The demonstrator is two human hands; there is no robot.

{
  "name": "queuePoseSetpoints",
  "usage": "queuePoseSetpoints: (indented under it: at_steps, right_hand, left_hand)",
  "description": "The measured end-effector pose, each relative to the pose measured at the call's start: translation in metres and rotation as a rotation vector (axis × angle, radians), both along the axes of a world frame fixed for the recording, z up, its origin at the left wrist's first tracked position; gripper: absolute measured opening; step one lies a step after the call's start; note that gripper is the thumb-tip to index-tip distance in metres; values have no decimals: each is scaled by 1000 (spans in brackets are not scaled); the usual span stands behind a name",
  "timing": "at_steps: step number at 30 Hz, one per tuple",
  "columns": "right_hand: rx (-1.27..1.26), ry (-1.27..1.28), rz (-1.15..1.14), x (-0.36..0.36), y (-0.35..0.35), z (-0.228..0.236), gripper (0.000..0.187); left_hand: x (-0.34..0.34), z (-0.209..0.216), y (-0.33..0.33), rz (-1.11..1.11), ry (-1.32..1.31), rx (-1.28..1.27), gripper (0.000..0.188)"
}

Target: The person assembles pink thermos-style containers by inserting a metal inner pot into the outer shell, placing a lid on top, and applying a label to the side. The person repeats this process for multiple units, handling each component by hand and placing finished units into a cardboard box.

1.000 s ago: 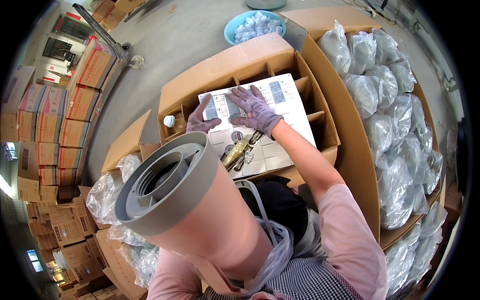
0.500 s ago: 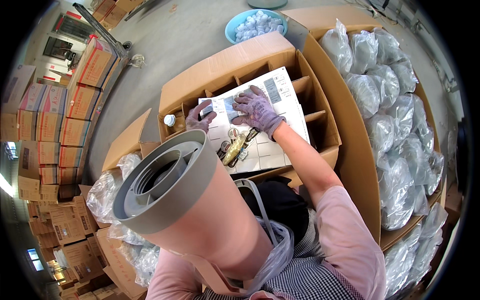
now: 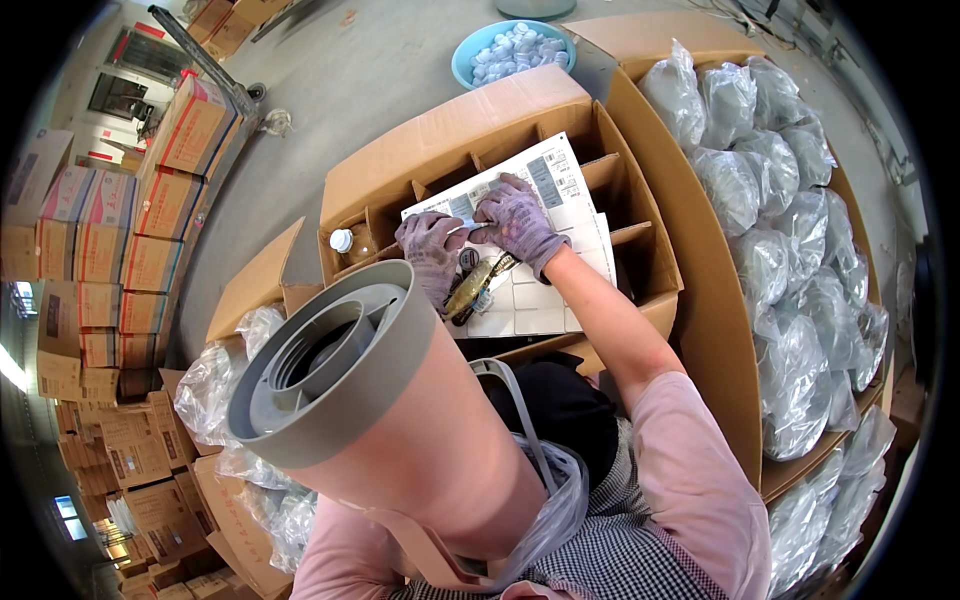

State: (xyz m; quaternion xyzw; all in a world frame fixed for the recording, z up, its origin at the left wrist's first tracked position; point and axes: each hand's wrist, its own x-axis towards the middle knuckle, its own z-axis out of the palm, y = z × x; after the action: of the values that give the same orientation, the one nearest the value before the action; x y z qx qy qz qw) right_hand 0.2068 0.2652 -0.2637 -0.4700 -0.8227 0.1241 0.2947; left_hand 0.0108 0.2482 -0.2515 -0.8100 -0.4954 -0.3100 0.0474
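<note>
Head view took in stacked cartons [image 3: 155, 250] well to the left of the left grip [image 3: 430, 250], some of them on a trolley with a dark handle [image 3: 190, 52]. Well to the right of the right grip [image 3: 515, 225] stood a tall open carton [image 3: 705, 340], filled with rounded bundles in clear plastic [image 3: 790, 265]. Directly under both grips was a second open carton [image 3: 450, 125], split by cardboard dividers into compartments. On the body side of the left grip, a pink cylinder [image 3: 430, 420] with a grey ringed end leaned close to the camera and hid part of that forearm. White sheets [image 3: 575, 225], marked with grey label blocks, lay beneath the grips across the divided carton, one overlapping another. Far beyond the right grip, a blue basin [image 3: 459, 72] on the floor held many small pale pieces. Both grips wore purple-grey gloves and worked close together over the sheets. On the body side of their meeting point, a shiny gold-coloured piece [image 3: 467, 288] lay on the sheets near dark round tags. Left of the left grip, a white-capped bottle [image 3: 342, 241] stood in a compartment. Smallest was a pale strip [image 3: 469, 227], pinched by the left grip; the right grip's fingers were curled beside it, though whether they grasped it could not be told.
</note>
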Motion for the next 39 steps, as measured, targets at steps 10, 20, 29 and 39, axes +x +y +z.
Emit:
queuePoseSetpoints:
  at_steps: [10,20,29,39]
  right_hand:
    - [-62,104,-22,2,-4,8,30]
    - [17,74,74,9,-2,-3,42]
    - [62,-188,72,19,-2,15,61]
    - [-122,-297,19,28,-3,8,64]
  left_hand:
    - [-1,1,-8,-161,222,178,20]
    - [-3,-4,-9,-120,49,113,23]
    - [-8,-5,-8,-122,1,76,23]
    - [-3,-8,-9,-68,31,-13,36]
